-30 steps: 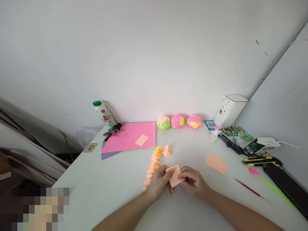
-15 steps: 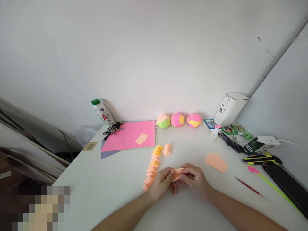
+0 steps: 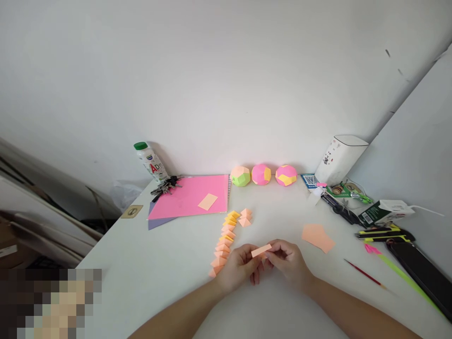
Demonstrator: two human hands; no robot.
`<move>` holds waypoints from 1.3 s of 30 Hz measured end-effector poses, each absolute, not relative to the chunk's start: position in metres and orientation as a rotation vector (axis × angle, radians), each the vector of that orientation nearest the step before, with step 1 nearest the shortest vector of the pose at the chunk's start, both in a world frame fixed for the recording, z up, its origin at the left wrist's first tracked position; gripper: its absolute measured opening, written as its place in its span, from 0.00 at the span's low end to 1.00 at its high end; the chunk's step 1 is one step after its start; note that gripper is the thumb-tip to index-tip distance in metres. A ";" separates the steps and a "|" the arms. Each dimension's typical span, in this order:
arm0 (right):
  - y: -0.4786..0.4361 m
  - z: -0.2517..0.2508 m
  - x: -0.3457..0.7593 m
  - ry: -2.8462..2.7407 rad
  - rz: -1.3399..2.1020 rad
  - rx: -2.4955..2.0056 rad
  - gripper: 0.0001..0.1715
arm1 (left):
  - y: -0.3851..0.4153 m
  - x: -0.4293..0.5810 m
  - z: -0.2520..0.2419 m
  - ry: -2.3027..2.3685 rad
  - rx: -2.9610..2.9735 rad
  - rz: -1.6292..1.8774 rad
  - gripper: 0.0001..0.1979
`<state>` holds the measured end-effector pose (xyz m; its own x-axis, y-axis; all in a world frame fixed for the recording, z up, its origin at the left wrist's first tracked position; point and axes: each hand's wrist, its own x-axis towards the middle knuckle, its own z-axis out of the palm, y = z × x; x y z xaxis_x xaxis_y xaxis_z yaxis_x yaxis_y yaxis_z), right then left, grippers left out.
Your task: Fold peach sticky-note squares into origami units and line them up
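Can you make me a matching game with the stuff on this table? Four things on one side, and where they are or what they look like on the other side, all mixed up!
Things:
1. bottle
2. folded orange paper
3. paper balls
4. thin red stick

Clues:
a. in a row by the wall
b. pinched between the left hand and the right hand
c. has a green cap
d. lies flat on the table, to the right of the hands

Pairs: 1-c, 2-b, 3-a, 4-d
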<state>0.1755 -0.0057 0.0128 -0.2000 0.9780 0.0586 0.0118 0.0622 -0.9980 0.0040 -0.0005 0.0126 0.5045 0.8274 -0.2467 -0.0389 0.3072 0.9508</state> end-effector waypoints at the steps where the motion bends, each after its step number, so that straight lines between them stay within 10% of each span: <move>1: -0.006 0.012 0.176 -1.392 1.306 -1.079 0.12 | 0.000 0.004 0.013 0.877 1.116 0.678 0.17; 39: -0.004 0.007 0.179 -1.265 1.417 -1.103 0.14 | 0.003 0.002 0.016 0.835 1.082 0.670 0.17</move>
<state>0.1794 -0.0044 0.0074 -0.1862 0.9814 -0.0472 -0.0639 -0.0601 -0.9962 0.0022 0.0032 0.0156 0.5293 0.8106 -0.2503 -0.0686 0.3350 0.9397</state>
